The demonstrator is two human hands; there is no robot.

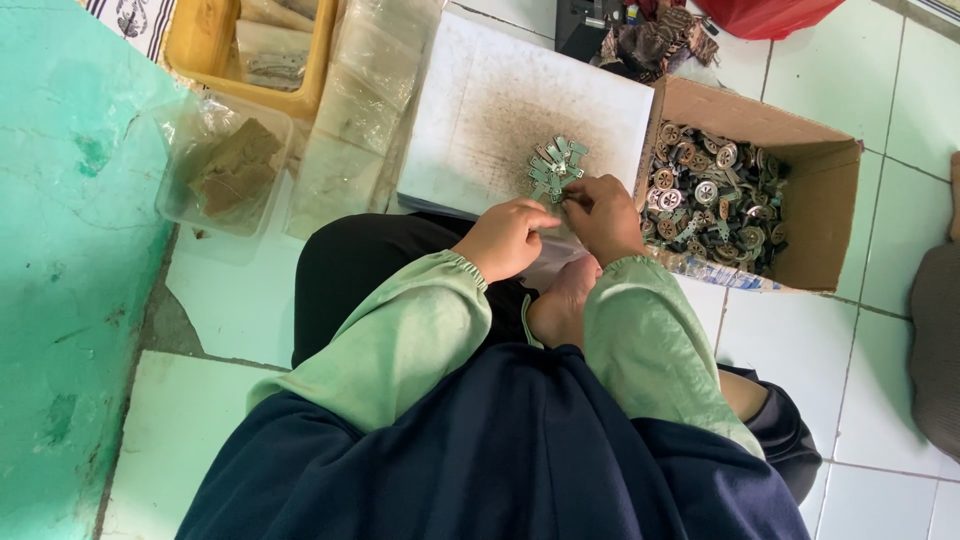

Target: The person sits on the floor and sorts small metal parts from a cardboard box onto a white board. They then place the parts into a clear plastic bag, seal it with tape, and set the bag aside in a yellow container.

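Pinching together over the near edge of a white board (500, 100), the left hand (505, 238) and the right hand (603, 215) meet fingertip to fingertip, both curled narrow around something too small to make out; whether either really grips a part I cannot tell. Just beyond the fingers, touching the right hand's knuckles, lies a small heap of greenish metal pieces (555, 165) on the board. Both wrists come out of light green sleeves (420, 340), and a bare foot (562, 300) sits directly below the hands, against a dark blue garment (500, 460). To the right of the board stands an open cardboard box (830, 220) filled with round metal parts (710, 195). Left of the board are clear plastic bags (360, 110), a clear tub (225, 165) holding brown scraps, and a yellow tray (200, 45), all on a white tiled floor (880, 330).
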